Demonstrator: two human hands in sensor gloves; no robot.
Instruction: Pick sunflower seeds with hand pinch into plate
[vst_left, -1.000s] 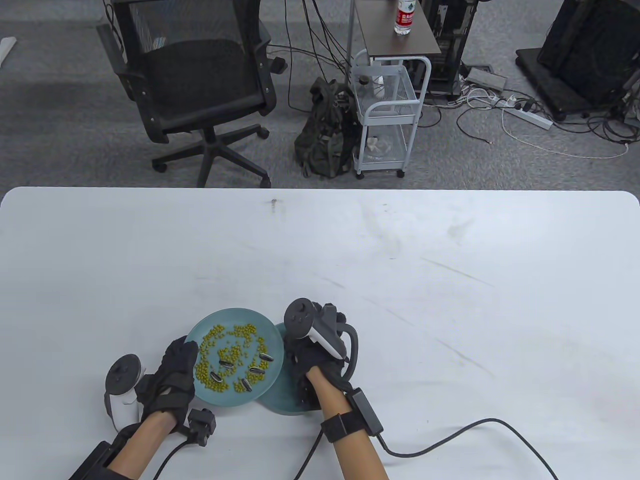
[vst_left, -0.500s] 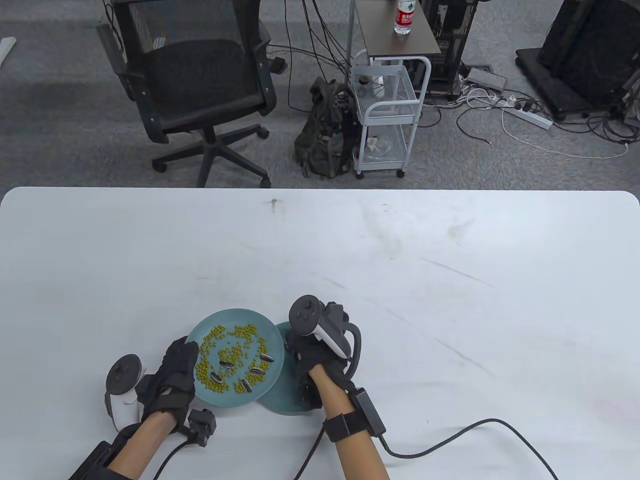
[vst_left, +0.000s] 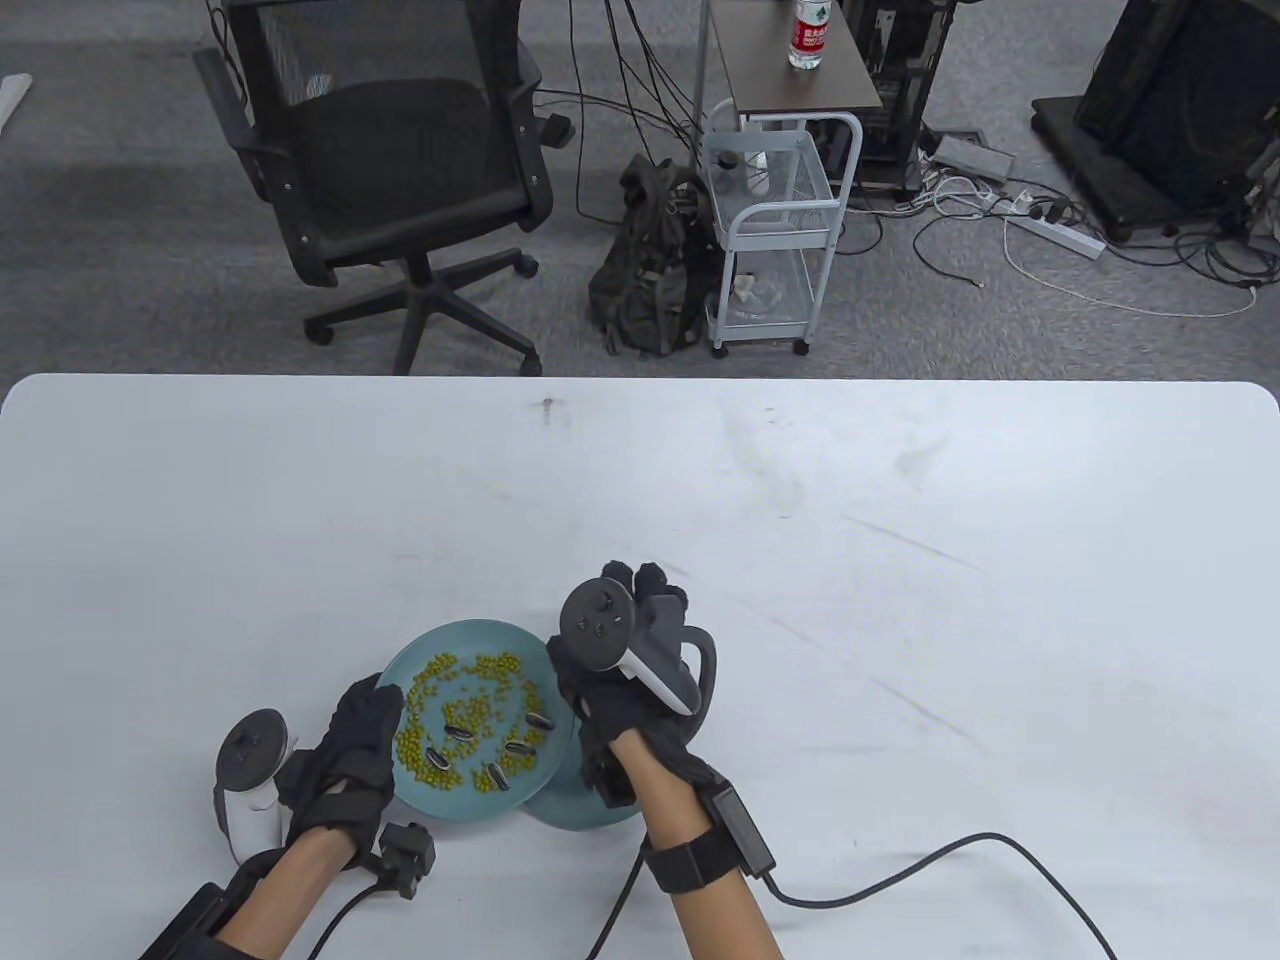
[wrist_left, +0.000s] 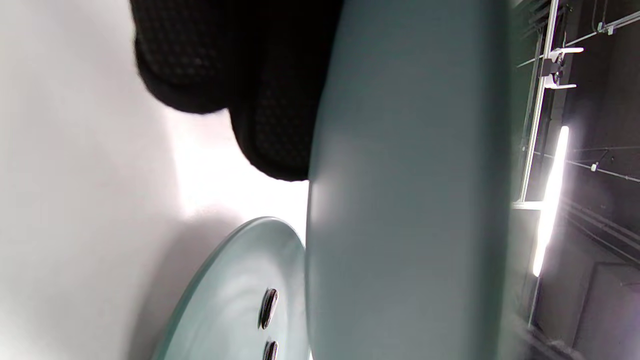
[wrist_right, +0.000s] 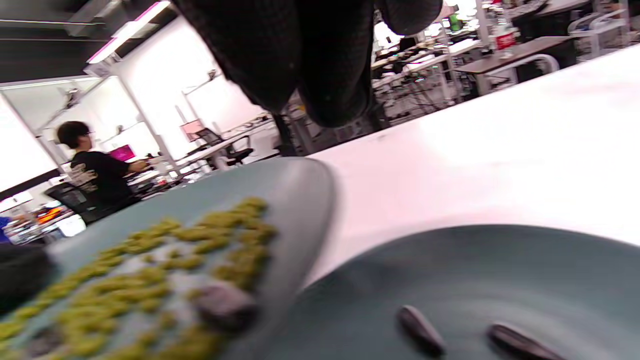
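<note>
My left hand (vst_left: 372, 712) grips the near-left rim of a teal plate (vst_left: 440, 634) and holds it tilted above the table. That plate carries green beans (vst_left: 482, 668) and several striped sunflower seeds (vst_left: 460, 736). A second teal plate (vst_left: 585, 806) lies on the table, partly under the first. Two sunflower seeds (wrist_right: 420, 330) rest in it, also seen as sunflower seeds (wrist_left: 268, 307) from below. My right hand (vst_left: 645, 586) hovers beside the bean plate's right rim, its fingers (wrist_right: 320, 65) loosely bunched with nothing visible between them.
A black cable (vst_left: 900, 880) runs from my right wrist across the table's near right. Beyond the table's far edge stand an office chair (vst_left: 390, 170), a backpack (vst_left: 650, 260) and a white cart (vst_left: 770, 220). A person (wrist_right: 95, 170) sits far off.
My right hand has risen from over the lower plate and moved away from me, toward the bean plate's far right rim. The held plate shifted slightly right.
</note>
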